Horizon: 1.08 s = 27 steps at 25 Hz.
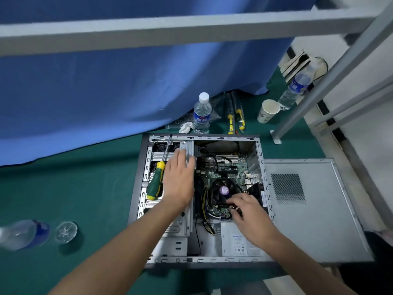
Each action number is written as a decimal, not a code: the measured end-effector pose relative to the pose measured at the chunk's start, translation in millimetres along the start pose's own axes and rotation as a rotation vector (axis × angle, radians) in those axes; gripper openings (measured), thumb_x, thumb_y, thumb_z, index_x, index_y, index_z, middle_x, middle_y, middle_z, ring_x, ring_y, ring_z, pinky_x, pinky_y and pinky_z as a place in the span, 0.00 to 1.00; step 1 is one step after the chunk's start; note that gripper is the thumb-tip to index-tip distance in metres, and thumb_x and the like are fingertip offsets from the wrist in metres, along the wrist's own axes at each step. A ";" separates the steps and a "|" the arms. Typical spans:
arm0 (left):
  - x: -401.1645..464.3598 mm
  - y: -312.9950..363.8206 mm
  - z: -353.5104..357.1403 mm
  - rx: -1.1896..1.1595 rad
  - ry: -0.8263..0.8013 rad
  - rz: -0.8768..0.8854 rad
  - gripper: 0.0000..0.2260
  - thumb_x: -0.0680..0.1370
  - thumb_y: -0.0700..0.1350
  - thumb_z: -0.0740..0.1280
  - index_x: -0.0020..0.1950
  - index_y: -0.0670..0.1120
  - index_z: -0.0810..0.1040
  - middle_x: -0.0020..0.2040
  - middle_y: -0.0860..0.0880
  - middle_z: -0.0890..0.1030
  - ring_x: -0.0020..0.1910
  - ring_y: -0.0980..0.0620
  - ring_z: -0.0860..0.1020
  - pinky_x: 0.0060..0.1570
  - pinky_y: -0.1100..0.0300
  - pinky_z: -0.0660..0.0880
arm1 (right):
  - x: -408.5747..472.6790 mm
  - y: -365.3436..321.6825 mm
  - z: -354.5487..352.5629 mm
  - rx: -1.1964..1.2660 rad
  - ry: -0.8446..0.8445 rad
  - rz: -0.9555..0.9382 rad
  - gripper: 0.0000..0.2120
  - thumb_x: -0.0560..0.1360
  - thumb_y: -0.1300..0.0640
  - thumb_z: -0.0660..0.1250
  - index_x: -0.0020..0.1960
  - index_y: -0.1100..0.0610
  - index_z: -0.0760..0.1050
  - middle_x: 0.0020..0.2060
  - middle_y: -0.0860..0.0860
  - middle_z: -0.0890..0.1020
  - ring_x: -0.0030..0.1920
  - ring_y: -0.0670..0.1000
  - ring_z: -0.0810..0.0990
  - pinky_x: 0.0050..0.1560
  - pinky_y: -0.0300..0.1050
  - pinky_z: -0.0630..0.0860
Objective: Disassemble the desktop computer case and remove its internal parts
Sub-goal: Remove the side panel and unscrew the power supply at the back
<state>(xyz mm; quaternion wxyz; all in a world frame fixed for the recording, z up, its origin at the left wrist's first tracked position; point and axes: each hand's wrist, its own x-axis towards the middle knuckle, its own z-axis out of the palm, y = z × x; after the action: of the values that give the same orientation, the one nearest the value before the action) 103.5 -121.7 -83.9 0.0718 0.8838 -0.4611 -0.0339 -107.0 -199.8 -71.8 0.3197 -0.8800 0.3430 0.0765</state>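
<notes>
Left hand (178,179): flat, fingers straight, resting on drive cage (168,209). Right hand (246,211): fingers curled beside CPU fan (223,191); grasp unclear.

Water bottle (201,113), paper cup (268,111), blue curtain (127,86).

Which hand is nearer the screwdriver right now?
Left. The left hand lies flat right beside the screwdriver; the right hand is across the case, by the CPU fan.

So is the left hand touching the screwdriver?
Cannot tell. In the head view the left hand lies flat right beside the screwdriver; their edges meet, with no plain gap or contact.
</notes>
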 end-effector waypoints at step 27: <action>-122.3 111.3 -4.7 -0.623 -0.301 -0.332 0.24 0.82 0.55 0.59 0.75 0.48 0.62 0.69 0.44 0.64 0.65 0.46 0.67 0.63 0.56 0.65 | -114.7 56.3 -46.7 1.550 0.477 0.443 0.08 0.77 0.69 0.63 0.50 0.57 0.75 0.36 0.59 0.79 0.29 0.48 0.70 0.30 0.38 0.69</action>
<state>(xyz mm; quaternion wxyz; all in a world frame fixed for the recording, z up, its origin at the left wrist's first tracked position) -56.1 -83.7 -62.4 0.2621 0.8674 -0.2845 -0.3130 -234.0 -196.5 -23.3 0.7301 -0.3163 0.5216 -0.3080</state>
